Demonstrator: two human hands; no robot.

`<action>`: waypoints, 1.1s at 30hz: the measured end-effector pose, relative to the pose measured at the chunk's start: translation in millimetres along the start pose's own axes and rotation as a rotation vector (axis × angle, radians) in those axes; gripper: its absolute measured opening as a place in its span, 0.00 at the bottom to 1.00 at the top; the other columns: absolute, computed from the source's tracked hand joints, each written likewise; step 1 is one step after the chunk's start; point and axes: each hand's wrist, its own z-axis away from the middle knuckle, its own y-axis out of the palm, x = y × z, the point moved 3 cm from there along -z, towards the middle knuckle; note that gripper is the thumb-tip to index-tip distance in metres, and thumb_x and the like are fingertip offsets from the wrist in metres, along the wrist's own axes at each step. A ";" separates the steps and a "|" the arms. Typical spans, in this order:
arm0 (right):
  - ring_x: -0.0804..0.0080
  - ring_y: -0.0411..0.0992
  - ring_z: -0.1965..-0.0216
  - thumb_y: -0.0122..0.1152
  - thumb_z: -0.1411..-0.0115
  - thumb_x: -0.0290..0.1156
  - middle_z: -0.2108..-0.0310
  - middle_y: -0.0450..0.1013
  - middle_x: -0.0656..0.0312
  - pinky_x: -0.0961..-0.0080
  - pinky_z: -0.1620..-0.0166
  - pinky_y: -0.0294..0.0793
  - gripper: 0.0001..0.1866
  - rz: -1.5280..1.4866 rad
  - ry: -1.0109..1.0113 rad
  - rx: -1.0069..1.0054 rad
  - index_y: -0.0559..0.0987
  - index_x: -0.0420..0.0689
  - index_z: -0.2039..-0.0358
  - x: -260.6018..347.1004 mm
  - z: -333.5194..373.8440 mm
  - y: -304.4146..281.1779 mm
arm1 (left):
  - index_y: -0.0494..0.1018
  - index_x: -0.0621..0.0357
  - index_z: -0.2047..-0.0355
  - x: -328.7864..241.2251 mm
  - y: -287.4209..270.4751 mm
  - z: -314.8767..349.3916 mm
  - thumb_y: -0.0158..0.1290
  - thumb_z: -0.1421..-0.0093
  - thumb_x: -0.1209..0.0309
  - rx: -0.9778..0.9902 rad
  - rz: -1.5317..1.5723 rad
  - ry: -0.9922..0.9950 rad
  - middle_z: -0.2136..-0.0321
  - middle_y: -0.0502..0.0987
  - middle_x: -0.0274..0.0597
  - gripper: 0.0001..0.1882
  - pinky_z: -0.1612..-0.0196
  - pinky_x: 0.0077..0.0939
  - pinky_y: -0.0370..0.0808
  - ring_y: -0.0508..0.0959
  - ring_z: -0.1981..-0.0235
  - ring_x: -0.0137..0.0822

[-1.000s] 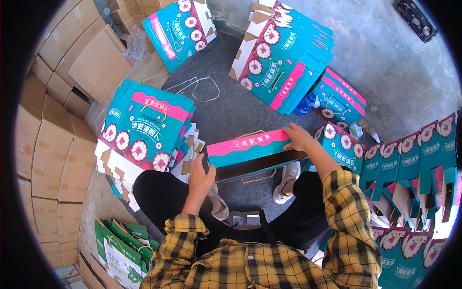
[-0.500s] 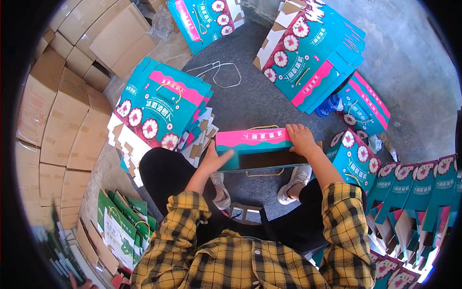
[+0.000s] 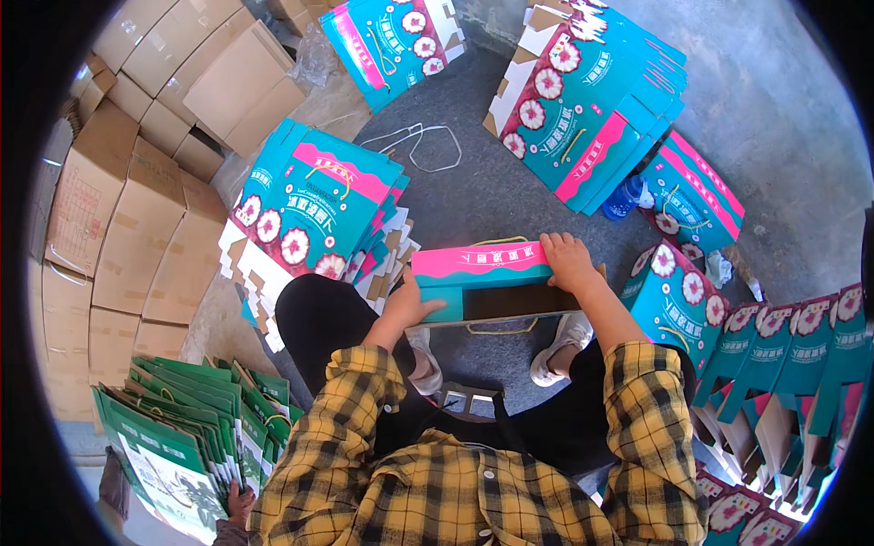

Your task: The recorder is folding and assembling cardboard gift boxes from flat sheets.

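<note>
A teal and pink gift carton [image 3: 482,264] with yellow cord handles lies between my hands, its open side toward me and the inside dark. My left hand [image 3: 407,308] grips its left end, with the thumb pressing on a small teal flap [image 3: 443,305] folded partly across the opening. At the carton's right end, my right hand [image 3: 571,262] has its fingers over the top edge and clasps the corner. The undersides of both grips are hidden.
Flat teal cartons lie in a left stack [image 3: 319,196] and a far-right stack [image 3: 583,118]. Formed cartons [image 3: 792,355] stand in rows at right. Brown boxes [image 3: 109,218] are piled at left. Near lower left, another person's hand [image 3: 239,503] touches a bundle of green cartons [image 3: 173,437].
The teal flap at the carton's left end has swung inward under my left thumb. My right hand keeps its place. A bundle of green cartons has come in at lower left with another person's hand.
</note>
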 end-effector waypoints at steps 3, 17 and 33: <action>0.60 0.70 0.51 0.76 0.61 0.40 0.55 0.71 0.60 0.65 0.53 0.73 0.37 -0.012 -0.016 0.053 0.70 0.44 0.51 -5.7 0.1 -22.2 | 0.39 0.72 0.38 3.1 -0.3 1.0 0.64 0.52 0.51 -0.029 -0.050 0.096 0.56 0.73 0.68 0.57 0.52 0.39 0.72 0.76 0.54 0.57; 0.53 0.74 0.60 0.34 0.44 0.73 0.52 0.70 0.44 0.62 0.59 0.76 0.49 -0.951 0.448 0.623 0.73 0.35 0.50 -51.0 40.5 -19.9 | 0.54 0.69 0.51 6.0 -1.4 -1.8 0.65 0.55 0.46 0.011 -0.066 -0.035 0.60 0.76 0.63 0.47 0.56 0.40 0.74 0.78 0.57 0.54; 0.53 0.73 0.52 0.62 0.50 0.56 0.61 0.76 0.49 0.61 0.52 0.72 0.29 -0.382 0.312 0.408 0.79 0.39 0.65 -19.4 36.8 -2.5 | 0.57 0.79 0.48 35.2 20.1 -11.2 0.59 0.54 0.40 0.050 0.035 -0.077 0.57 0.75 0.66 0.52 0.52 0.39 0.73 0.76 0.54 0.53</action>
